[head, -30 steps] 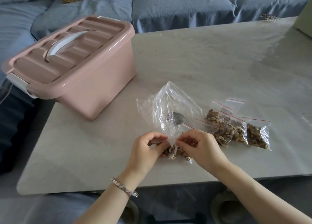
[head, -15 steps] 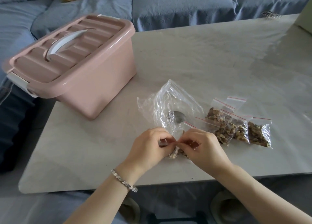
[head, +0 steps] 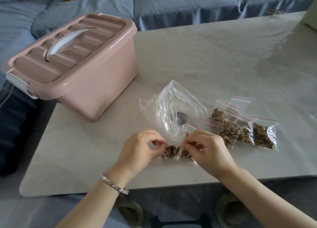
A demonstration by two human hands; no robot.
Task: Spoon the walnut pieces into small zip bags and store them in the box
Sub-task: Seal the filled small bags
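One pale table [head: 205, 56] fronts a blue sofa [head: 180, 2]; left hand [head: 137, 149] and right hand [head: 211, 149] pinch a bag [head: 173, 153]; box [head: 96, 90], filled bags [head: 240, 130] nearby.

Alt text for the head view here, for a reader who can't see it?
Left hand and right hand pinch the top of a small walnut bag on a pale table. Beyond lie a crumpled clear bag holding a spoon, filled bags at right, a closed pink box at left.

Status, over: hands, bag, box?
Left hand and right hand pinch walnut bag's seal. Filled bags piled to its right. Box lid on. Large clear bag just behind.
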